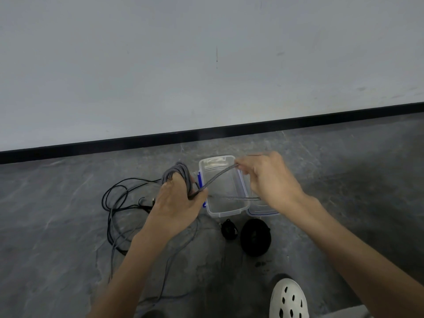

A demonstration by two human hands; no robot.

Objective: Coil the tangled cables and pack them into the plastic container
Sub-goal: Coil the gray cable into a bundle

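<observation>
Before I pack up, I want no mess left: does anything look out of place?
Only the black cable, sprawled in tangled loops on the floor left of the plastic container; nothing looks damaged.

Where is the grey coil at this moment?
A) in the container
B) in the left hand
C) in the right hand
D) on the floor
B: the left hand holds the grey coil; the right hand only pinches its loose strand.
</observation>
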